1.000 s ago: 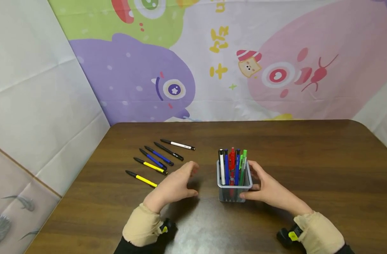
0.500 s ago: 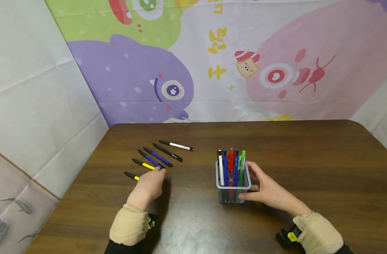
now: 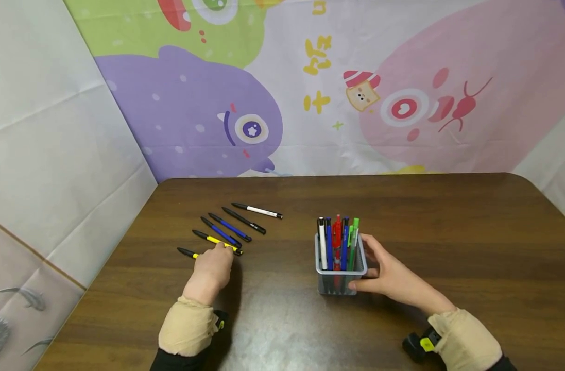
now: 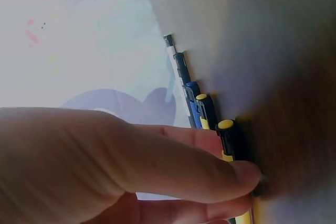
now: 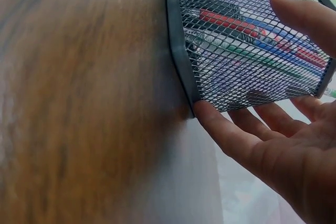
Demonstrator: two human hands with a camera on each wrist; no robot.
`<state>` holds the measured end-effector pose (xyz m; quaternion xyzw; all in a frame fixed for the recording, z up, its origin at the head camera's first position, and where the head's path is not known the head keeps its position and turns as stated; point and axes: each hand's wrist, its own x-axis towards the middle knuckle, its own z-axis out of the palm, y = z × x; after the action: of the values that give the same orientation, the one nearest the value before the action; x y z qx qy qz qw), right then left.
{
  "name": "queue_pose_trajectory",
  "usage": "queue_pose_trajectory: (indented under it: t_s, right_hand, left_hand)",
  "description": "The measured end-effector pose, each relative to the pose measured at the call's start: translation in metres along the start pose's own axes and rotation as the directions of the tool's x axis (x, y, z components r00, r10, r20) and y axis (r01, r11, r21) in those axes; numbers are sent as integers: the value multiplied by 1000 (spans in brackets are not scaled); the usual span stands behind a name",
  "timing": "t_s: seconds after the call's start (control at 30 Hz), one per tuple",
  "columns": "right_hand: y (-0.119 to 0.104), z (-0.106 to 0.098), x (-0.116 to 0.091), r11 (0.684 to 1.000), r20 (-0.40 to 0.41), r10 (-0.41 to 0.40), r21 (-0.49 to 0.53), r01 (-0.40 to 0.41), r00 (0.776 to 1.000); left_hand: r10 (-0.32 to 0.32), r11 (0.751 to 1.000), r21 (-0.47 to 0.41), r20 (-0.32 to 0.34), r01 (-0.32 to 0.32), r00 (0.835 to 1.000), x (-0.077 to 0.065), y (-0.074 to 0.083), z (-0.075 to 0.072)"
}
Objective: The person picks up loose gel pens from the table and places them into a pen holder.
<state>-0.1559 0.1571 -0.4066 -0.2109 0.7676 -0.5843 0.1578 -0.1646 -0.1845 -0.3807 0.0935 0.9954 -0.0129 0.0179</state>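
Observation:
My left hand (image 3: 212,270) is at the near end of a fanned row of pens, pinching the nearest yellow pen (image 4: 227,139) between thumb and fingers. In the head view the hand hides most of that pen; its black tip end sticks out to the left. A second yellow pen (image 3: 216,240) lies just beyond the fingertips. On the right, my right hand (image 3: 393,278) holds a mesh pen holder (image 3: 341,282) by its side, thumb at the front and fingers around the back. White, blue, red and green pens stand upright in the holder.
Two blue pens (image 3: 229,227), a black pen (image 3: 243,220) and a white pen (image 3: 257,210) lie farther back in the row. The brown wooden table (image 3: 426,206) meets a cartoon-printed cloth (image 3: 305,154) at its back edge.
My left hand has moved left and down from the open tabletop onto the nearest yellow pen, which has shifted slightly left. The right hand and pen holder have stayed in place.

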Motion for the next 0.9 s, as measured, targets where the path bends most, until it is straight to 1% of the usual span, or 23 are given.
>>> queue_pose_trajectory:
  t_s: [0.13,0.27,0.37,0.53,0.6,0.77,0.9]
  right_hand:
    - [0,0,0,1000,-3,-2,-1,2,1000]
    - [-1,0,0,1000,7,-10,10,10,1000]
    - [0,1,0,1000,9,-23,17,23,1000]
    - [-1,1,-1,1000,3,-20,17,20,1000]
    - [-1,1,-1,1000,8,-14,23,14,1000]
    - [-1,1,-2,999,25,1,36,-2,1000]
    - [-1,1,-2,999,22,-1,38,1,1000]
  left_hand:
    - [13,999,33,-33,-12,999,0,0,0]
    - [30,998,48,-45,-27,999,0,0,0]
    - [50,997,63,-50,-47,998,-1,0,0]
    - [87,993,78,-43,-83,995,-1,1,-1]
    - [105,992,77,-52,-101,993,-1,1,-1]
    - [153,987,73,-104,-146,983,1,2,0]
    - [195,979,87,-168,-183,966,4,3,-1]
